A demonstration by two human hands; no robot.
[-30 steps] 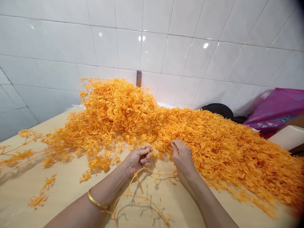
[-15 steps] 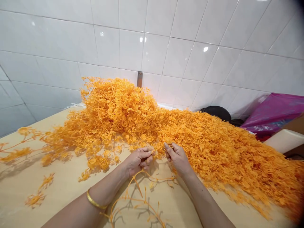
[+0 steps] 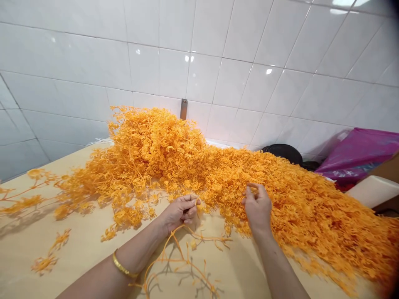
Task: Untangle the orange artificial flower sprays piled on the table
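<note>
My left hand (image 3: 182,211), with a gold bangle (image 3: 123,265) on its wrist, pinches a thin orange artificial flower stem (image 3: 195,201) between thumb and forefinger. Below that hand, a branching bare orange stem (image 3: 187,261) lies on the table, carrying small side stubs. At the near edge of the heaped orange plastic florets (image 3: 299,203), my right hand (image 3: 258,205) has its fingers curled, thumb and forefinger close together. What sits between those fingertips, if anything, blends into the orange behind.
A taller bunch of orange artificial sprays (image 3: 156,141) stands against the tiled wall (image 3: 205,79). Loose florets (image 3: 45,263) lie on the tan table (image 3: 81,265) at left. Behind the heap at right are a black round object (image 3: 283,153), a purple bag (image 3: 358,149) and a cream-coloured object (image 3: 377,191).
My right hand has moved right, away from my left hand and over the heap's edge. The left hand keeps its pinch nearly in place. The view has tilted slightly upward.
</note>
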